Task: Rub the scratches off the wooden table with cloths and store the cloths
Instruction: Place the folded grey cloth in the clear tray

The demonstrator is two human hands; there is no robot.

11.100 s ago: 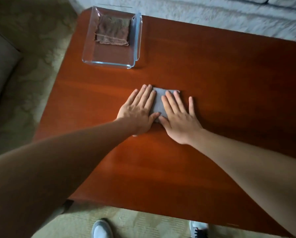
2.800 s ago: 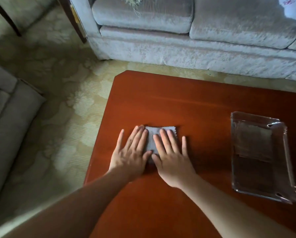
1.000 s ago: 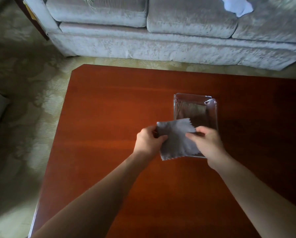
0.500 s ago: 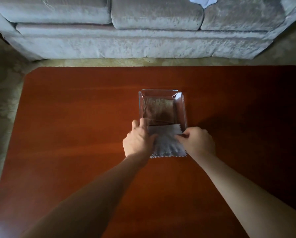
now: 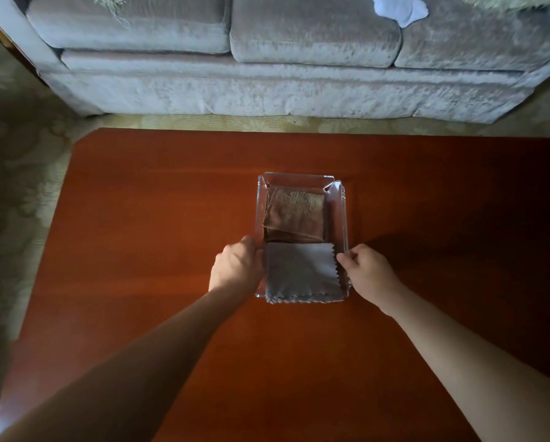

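A clear plastic tray stands in the middle of the red-brown wooden table. A folded brown cloth lies in the tray's far half. A folded grey cloth with zigzag edges lies flat in the near half, its front edge over the tray's rim. My left hand is at the cloth's left edge with curled fingers. My right hand pinches the cloth's right edge at the tray's side wall.
A pale grey sofa runs along the far side of the table, with a white cloth on its seat. Patterned carpet lies to the left. The table's left edge and cut corner are in view.
Both hands lifted the grey cloth off the table, carried it to the tray and lowered it into the near half. My hands have spread apart to the cloth's two side edges.
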